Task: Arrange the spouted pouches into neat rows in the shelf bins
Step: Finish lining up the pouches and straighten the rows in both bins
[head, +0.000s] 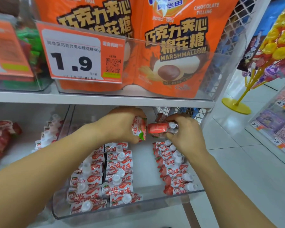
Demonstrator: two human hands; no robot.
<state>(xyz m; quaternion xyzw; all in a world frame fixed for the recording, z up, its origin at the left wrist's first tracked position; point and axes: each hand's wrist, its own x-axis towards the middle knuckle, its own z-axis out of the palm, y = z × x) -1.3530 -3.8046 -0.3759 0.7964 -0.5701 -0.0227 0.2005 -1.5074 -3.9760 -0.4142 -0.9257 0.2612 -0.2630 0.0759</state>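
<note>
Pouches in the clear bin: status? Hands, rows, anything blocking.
Left hand grips one pouch; right hand grips more pouches. Both above clear bin. Rows partly formed, gap mid-bin. Nothing blocking.

White shelf unit, two levels. Upper shelf board (pixel 89 97) carries clear bins – one w/ orange marshmallow bags (pixel 171 46), above the fingers, and a bin of green sweets (pixel 30 46) far to their left. Lower shelf (pixel 31 137) carries a clear bin (pixel 122 209) below the fingers, holding spouted pouches (pixel 117 168) in rows, approx. three – beyond the left fingers, more red packets (pixel 0 137).
</note>
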